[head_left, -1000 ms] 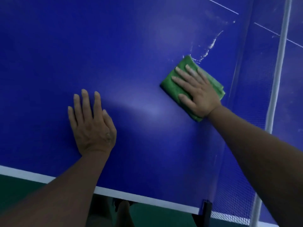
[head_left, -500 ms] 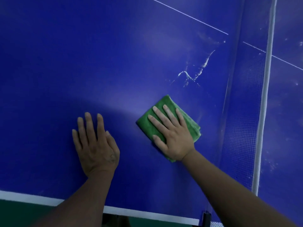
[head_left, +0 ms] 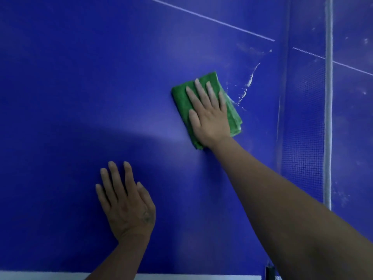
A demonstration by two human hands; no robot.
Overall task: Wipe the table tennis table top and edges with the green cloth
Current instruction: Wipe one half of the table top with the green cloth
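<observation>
The right hand (head_left: 210, 116) presses flat, fingers straight, on the folded, fuzzy green cloth (head_left: 182, 98) lying on the smooth blue surface (head_left: 80, 87) near the mesh net (head_left: 302, 138). The left hand (head_left: 126, 203) rests open-palmed near the white-striped near edge.

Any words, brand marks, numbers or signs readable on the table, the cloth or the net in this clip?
None readable. The table top carries only plain white lines; the green cloth under the right hand shows no tag or print; the net bears no lettering.
</observation>
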